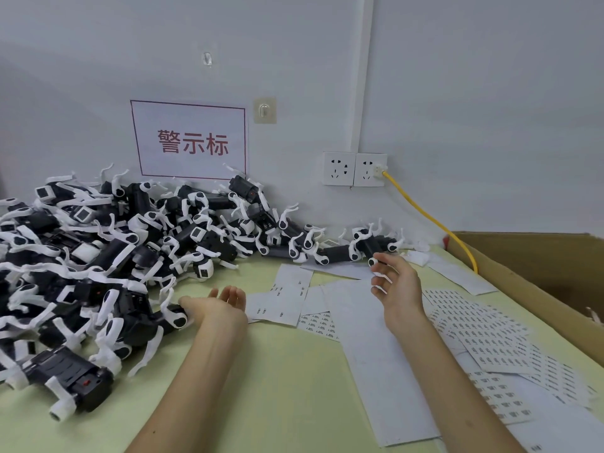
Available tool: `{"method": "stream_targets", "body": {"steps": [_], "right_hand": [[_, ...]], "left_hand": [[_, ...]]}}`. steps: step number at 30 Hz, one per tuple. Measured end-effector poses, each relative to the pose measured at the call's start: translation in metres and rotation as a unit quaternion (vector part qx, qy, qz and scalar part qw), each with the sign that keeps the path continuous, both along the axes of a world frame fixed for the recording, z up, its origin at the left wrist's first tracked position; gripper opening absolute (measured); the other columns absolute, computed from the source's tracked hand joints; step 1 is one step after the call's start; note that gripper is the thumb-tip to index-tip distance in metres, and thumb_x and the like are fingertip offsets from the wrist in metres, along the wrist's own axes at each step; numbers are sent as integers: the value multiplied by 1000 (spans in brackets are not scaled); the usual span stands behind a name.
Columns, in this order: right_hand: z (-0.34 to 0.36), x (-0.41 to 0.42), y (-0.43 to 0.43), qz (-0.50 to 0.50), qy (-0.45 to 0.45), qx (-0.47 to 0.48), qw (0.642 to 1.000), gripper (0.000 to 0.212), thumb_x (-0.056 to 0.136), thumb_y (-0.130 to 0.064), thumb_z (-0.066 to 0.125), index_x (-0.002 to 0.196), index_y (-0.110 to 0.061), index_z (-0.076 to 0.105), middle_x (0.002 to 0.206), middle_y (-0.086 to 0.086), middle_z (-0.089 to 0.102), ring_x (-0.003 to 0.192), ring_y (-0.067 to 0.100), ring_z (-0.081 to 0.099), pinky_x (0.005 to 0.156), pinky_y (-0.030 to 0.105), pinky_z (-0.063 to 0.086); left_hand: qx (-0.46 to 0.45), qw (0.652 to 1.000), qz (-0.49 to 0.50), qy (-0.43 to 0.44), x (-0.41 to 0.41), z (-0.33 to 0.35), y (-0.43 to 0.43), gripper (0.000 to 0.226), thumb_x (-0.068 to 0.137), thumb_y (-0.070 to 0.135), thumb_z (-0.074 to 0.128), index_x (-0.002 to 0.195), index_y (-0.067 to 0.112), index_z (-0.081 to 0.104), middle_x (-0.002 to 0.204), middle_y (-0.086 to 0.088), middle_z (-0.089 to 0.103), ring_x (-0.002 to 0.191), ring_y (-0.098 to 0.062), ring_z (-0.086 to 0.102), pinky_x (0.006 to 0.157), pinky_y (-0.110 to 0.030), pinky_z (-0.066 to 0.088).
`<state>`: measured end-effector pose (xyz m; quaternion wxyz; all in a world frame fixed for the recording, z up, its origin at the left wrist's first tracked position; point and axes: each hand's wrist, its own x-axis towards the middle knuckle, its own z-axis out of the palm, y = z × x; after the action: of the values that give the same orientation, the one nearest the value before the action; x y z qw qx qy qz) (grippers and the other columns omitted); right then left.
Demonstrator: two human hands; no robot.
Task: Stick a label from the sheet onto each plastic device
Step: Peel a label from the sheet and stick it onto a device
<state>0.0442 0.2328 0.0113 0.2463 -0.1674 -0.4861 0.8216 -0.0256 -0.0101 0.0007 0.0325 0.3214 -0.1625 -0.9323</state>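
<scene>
Green tabletop (261,387) holds devices (98,256) heaped just left of the left hand's (225,302) loosely spread fingers and label sheets (483,325) right of the right hand's (397,286) slack, empty fingers; one lifted from that tangle could snag and drag neighbours along.

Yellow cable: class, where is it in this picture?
In the head view the yellow cable is on the right, plugged into the right-hand wall socket and running down to the left edge of the cardboard box.

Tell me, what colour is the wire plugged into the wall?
Yellow. The wire shows best in the head view, running from the socket.
</scene>
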Motion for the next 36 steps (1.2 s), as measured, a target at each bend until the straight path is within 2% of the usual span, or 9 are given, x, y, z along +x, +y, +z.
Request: {"method": "stream_targets", "body": {"steps": [5,12,16,18,20,23,29,33,36], "right_hand": [[-1,-1,-3,11,-4,19,1000,15,89,-18,60,80,-15,71,65,-1,62,48,11,47,54,23,37],[-4,-4,-13,41,-5,92,995,15,92,-18,60,84,-11,71,63,-2,61,47,10,49,56,25,37],[-6,-5,-17,60,-9,118,991,15,92,-17,60,85,-10,71,64,-1,62,49,11,49,56,25,38],[-7,-5,-18,67,-12,127,990,16,93,-16,59,84,-11,71,64,-1,62,50,12,49,55,25,38],[-8,-5,-19,72,-13,133,988,16,93,-16,59,83,-11,71,63,-1,62,50,12,49,55,25,39],[-8,-6,-20,75,-16,143,987,16,93,-15,59,82,-11,71,63,-1,62,50,12,49,55,25,39],[-9,-7,-22,81,-18,151,985,15,92,-15,59,84,-10,70,62,-1,61,47,11,49,55,25,39],[-10,-8,-26,90,-18,161,983,14,92,-13,59,84,-9,70,63,0,61,47,11,50,54,24,38],[-12,-9,-28,95,-23,173,980,14,93,-12,58,88,-7,70,67,2,61,49,12,49,55,25,38]], "left_hand": [[40,999,25,-8,-8,1,-14,59,98,68,39,84,11,48,74,-1,52,53,-14,47,40,-19,42],[8,998,42,-38,-8,0,-10,41,106,39,30,81,12,48,73,-3,54,53,-15,46,39,-17,38],[-179,982,49,-11,-6,7,-7,28,102,29,43,81,14,55,73,-2,58,51,-14,41,44,-23,34],[-423,899,105,52,-4,12,-7,15,98,21,48,90,15,59,84,-2,65,60,-15,48,57,-31,44],[-645,737,179,94,-2,11,-13,9,94,20,55,96,18,64,101,-2,66,91,-23,58,84,-43,49],[-794,569,211,34,-7,4,-26,23,85,16,63,107,18,67,126,-9,57,126,-34,46,106,-51,31],[-859,508,32,-62,-15,-9,-50,35,86,25,66,121,20,70,147,-19,46,146,-37,28,123,-53,-6],[-894,442,-41,-67,-18,-13,-46,28,91,26,59,113,21,74,128,-13,62,125,-34,49,119,-47,11],[-858,505,-96,1,-15,-15,-35,25,92,22,56,108,20,75,114,-11,69,108,-25,53,97,-35,39]]}}
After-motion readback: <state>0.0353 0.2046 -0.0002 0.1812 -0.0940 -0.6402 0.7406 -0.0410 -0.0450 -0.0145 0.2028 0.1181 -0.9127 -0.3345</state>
